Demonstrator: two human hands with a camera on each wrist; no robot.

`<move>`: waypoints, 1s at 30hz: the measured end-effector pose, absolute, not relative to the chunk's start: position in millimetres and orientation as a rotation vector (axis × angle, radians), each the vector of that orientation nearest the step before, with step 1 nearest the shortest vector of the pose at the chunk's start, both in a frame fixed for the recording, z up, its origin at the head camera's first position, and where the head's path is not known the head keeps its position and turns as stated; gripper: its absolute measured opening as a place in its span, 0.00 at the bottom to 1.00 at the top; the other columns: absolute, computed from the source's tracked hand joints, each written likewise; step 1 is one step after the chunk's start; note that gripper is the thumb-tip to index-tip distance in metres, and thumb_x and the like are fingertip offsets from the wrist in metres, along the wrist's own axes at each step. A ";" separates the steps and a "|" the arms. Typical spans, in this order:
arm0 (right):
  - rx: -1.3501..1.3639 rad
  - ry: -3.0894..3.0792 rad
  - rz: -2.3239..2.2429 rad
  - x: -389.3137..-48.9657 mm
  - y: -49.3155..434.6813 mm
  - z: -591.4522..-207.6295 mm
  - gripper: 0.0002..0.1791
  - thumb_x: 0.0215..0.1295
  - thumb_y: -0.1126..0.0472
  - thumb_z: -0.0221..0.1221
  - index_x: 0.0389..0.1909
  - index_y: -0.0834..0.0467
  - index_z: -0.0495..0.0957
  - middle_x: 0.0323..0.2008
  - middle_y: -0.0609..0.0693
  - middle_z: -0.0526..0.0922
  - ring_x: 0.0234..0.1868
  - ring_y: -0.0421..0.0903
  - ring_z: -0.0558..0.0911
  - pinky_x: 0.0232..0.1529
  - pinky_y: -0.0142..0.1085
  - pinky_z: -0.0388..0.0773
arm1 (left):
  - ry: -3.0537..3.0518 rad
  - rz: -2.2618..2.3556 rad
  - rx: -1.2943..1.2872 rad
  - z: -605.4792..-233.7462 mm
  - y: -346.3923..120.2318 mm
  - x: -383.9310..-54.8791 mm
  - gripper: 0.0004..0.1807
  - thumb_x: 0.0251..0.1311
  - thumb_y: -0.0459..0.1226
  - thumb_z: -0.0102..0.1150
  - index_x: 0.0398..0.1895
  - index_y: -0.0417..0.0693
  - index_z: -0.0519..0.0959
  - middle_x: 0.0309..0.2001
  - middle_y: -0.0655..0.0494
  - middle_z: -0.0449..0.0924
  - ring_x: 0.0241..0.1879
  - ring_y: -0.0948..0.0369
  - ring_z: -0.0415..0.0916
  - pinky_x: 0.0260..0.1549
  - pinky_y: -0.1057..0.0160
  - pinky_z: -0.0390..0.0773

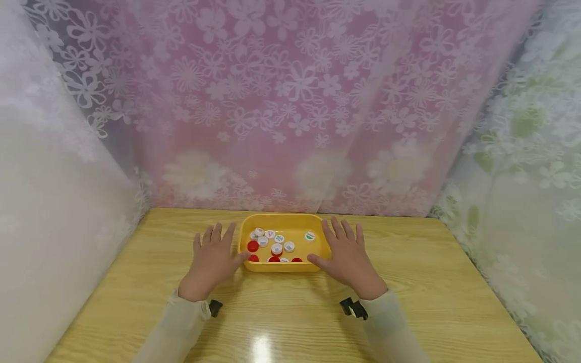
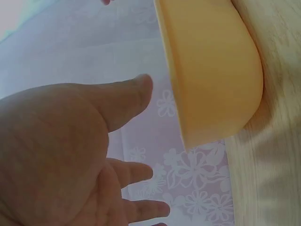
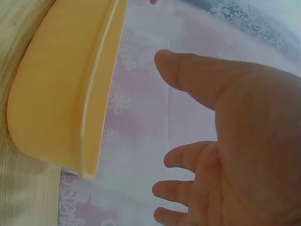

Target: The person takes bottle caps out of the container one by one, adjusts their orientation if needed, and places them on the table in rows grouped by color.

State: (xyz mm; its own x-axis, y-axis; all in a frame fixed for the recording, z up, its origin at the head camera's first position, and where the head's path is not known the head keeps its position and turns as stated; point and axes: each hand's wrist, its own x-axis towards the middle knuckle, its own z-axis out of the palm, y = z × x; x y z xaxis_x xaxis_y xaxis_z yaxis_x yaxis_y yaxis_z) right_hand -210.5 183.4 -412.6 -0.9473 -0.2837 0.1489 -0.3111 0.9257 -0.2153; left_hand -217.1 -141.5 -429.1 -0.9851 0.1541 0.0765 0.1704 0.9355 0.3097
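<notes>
A pale yellow tabletop with wood grain (image 1: 436, 287) spreads below the left hand (image 1: 212, 264) and the right hand (image 1: 348, 256) and out past both sides. On the near side of the hands, midway between them, a small white patch of glare (image 1: 260, 348) shines on its surface. Beyond the fingertips, a pink fabric curtain printed with white flowers (image 1: 290, 101) hangs along the far edge, with large, blurry pale blossoms low down. Well out from the left hand stands a whitish cloth side panel (image 1: 54, 212), with a greyish strip of white flower outlines (image 1: 86, 65) at its upper far end. Well out from the right hand hangs a pale fabric panel with white flowers and soft green patches (image 1: 522, 201).
</notes>
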 end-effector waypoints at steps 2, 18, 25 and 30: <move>0.450 -2.976 0.358 -210.3 183.2 -411.9 0.54 0.67 0.31 0.60 0.82 0.59 0.53 0.81 0.62 0.51 0.81 0.67 0.48 0.76 0.68 0.31 | -3.057 -0.496 -0.262 -429.9 -142.0 -216.7 0.48 0.68 0.58 0.61 0.83 0.45 0.55 0.78 0.30 0.54 0.77 0.31 0.48 0.70 0.24 0.43; 0.447 -3.026 0.349 -204.9 182.7 -408.5 0.51 0.70 0.36 0.61 0.82 0.60 0.53 0.80 0.64 0.54 0.80 0.67 0.52 0.76 0.68 0.33 | -3.101 -0.798 -0.209 -433.8 -132.9 -217.2 0.30 0.69 0.43 0.66 0.70 0.38 0.74 0.39 0.53 0.86 0.33 0.59 0.79 0.34 0.56 0.81; 0.462 -3.036 0.343 -204.0 181.5 -407.1 0.50 0.70 0.37 0.62 0.81 0.62 0.55 0.78 0.66 0.58 0.79 0.67 0.55 0.76 0.67 0.35 | -3.063 -1.224 -0.068 -445.5 -132.2 -222.9 0.34 0.72 0.43 0.59 0.76 0.38 0.64 0.37 0.50 0.79 0.29 0.57 0.74 0.27 0.61 0.77; 0.448 -3.028 0.346 -203.7 185.0 -405.4 0.48 0.70 0.38 0.62 0.80 0.62 0.58 0.78 0.66 0.59 0.78 0.67 0.56 0.76 0.68 0.37 | -3.097 -1.198 -0.058 -443.0 -127.9 -223.7 0.34 0.69 0.40 0.58 0.74 0.33 0.64 0.47 0.46 0.81 0.36 0.54 0.75 0.37 0.55 0.80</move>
